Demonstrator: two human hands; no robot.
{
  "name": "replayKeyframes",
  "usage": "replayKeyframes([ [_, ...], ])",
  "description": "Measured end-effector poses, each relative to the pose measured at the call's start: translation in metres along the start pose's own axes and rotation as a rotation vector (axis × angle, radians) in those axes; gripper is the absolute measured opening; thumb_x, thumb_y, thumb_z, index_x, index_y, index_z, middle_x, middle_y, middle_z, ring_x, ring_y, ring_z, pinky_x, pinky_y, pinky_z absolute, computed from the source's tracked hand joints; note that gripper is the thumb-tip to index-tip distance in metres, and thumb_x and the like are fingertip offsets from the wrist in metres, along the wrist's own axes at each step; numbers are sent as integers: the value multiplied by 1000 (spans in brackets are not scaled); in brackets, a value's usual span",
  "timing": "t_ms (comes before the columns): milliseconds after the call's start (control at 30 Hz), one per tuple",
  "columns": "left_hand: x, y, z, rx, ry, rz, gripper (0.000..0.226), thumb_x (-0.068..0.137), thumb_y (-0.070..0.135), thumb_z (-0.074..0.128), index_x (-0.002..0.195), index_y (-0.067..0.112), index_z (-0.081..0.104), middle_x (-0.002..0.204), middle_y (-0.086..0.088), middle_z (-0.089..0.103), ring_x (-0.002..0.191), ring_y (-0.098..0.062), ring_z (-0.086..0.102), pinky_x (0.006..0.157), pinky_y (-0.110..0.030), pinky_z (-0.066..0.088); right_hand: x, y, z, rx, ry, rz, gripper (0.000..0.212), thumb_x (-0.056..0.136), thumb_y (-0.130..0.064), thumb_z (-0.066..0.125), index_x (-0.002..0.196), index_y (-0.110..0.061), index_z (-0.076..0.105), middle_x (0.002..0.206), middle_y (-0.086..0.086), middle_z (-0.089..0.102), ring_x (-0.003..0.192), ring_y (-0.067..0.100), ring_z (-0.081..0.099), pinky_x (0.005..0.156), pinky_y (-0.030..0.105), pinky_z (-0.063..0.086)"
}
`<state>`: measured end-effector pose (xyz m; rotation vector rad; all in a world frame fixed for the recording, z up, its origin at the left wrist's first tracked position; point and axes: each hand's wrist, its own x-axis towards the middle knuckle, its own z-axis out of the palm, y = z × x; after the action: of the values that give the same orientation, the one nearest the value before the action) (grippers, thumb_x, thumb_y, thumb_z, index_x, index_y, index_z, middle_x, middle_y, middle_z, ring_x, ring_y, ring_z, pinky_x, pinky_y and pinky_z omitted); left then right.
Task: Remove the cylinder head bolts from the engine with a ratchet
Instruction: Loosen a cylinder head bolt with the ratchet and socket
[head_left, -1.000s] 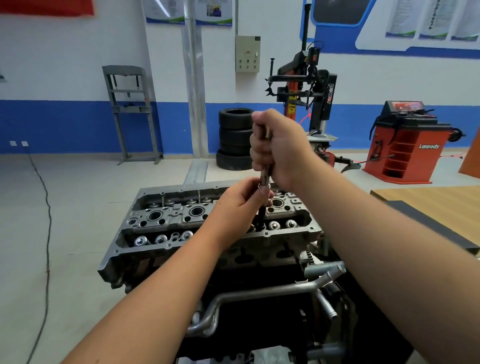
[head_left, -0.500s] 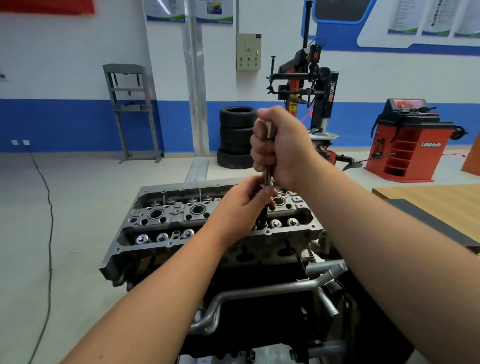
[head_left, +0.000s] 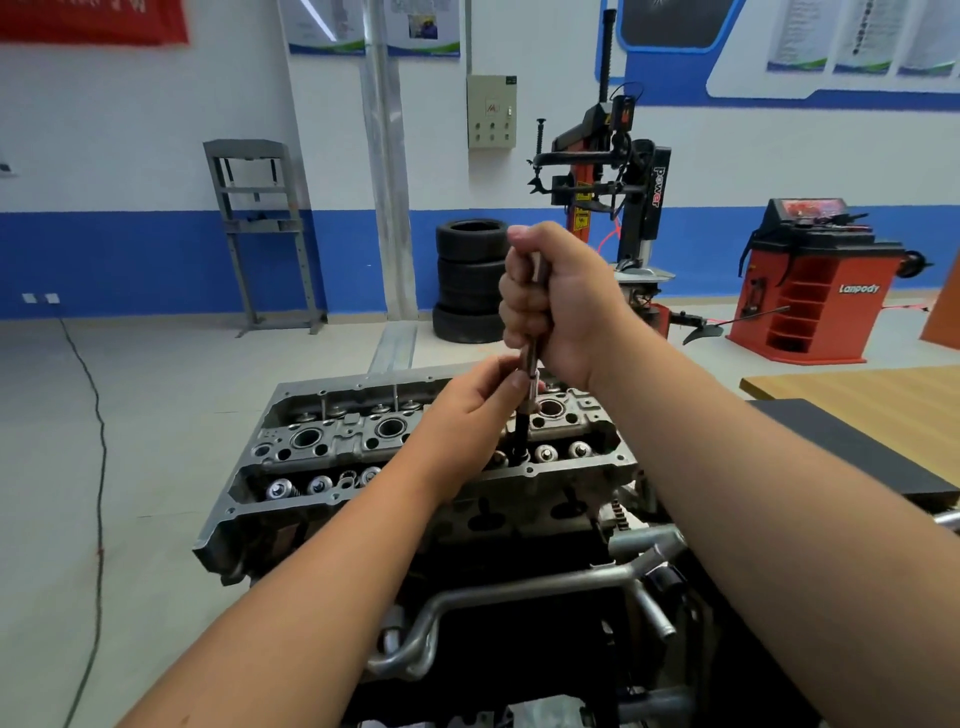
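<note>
While both forearms reach forward from the bottom of the view, the right hand (head_left: 563, 301) is closed in a fist around the upper part of a ratchet (head_left: 531, 358) that stands nearly upright. Lower down, the left hand (head_left: 475, 405) pinches the metal shaft with fingertips and thumb. A dark lower section of the tool drops into a recess in the cylinder head (head_left: 415, 457), toward its right end; whether a bolt sits there is hidden. This grey cast-metal head tops the engine (head_left: 519, 597), with round bores and shiny valve caps along its upper face and bent metal pipes (head_left: 519, 592) across the dark block below.

Around it spreads a pale workshop floor (head_left: 156, 441), crossed on the left by a thin dark cable (head_left: 96, 467). White walls carry a blue band, posters and a small electrical box (head_left: 492, 111). Against the back wall stand a grey press frame (head_left: 262, 234), a stack of tyres (head_left: 470, 280), a tyre changer (head_left: 613, 182) and a red wheel balancer (head_left: 821, 280). A wooden counter (head_left: 857, 400) shows at the right.
</note>
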<state>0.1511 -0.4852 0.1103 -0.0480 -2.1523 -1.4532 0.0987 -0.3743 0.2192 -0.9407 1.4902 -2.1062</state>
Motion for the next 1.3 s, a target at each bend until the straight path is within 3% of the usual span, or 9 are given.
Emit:
replayKeyframes([
  [200,-4,8,1,124,46,76,37,96,32,50,67,50,61,62,28,60,57,7,52,53,-10,37,-10,30,37,-214,490,-397,27,102,-32,50,79,-21,58,62,-14,53,52,-4,49,49,11,38],
  [333,-2,1,1,80,93,53,9,97,43,63,91,36,60,80,21,69,68,3,60,59,-13,47,1,12,29,-408,272,-283,32,95,-16,44,63,-19,43,58,0,45,52,15,42,51,31,38],
  [467,-2,-3,-1,76,17,30,9,102,48,57,109,44,60,94,22,72,86,6,66,77,-21,48,4,-4,2,-37,-62,-5,39,95,-26,42,57,-19,39,48,-3,27,46,16,19,49,28,21],
  [700,-5,6,0,185,44,93,51,102,19,51,65,53,60,59,29,57,55,6,50,51,-6,37,-8,28,35,-237,411,-366,33,103,-30,45,74,-19,56,50,-15,50,50,1,45,50,22,41],
  [867,-2,2,4,95,124,38,14,95,44,69,95,32,62,87,5,70,75,-11,65,68,-26,51,3,1,16,-96,43,-50,39,96,-24,42,58,-18,41,48,-3,31,45,15,23,48,28,22],
  [967,-3,-2,1,82,43,33,8,98,46,61,103,52,61,95,15,72,91,-3,70,78,-26,51,2,-5,4,-48,-98,32,41,96,-28,42,56,-19,37,49,-3,24,49,16,16,54,33,15],
  [1067,-5,2,0,134,21,67,13,105,42,51,108,47,62,94,26,71,86,8,67,73,-14,47,-4,6,13,-37,92,-91,36,99,-27,46,64,-17,46,51,-3,33,48,15,25,53,33,21],
  [1167,-4,6,0,228,53,105,27,103,23,53,80,38,56,71,31,64,63,10,56,56,-7,40,-11,27,32,-234,374,-337,37,104,-36,45,74,-16,54,53,-11,48,52,6,43,53,24,38],
  [1300,-3,4,1,259,88,109,31,97,13,58,73,30,49,63,29,60,57,8,50,50,-9,37,-5,25,38,-192,369,-315,36,100,-29,43,67,-17,49,44,-12,41,42,3,37,44,20,35],
])
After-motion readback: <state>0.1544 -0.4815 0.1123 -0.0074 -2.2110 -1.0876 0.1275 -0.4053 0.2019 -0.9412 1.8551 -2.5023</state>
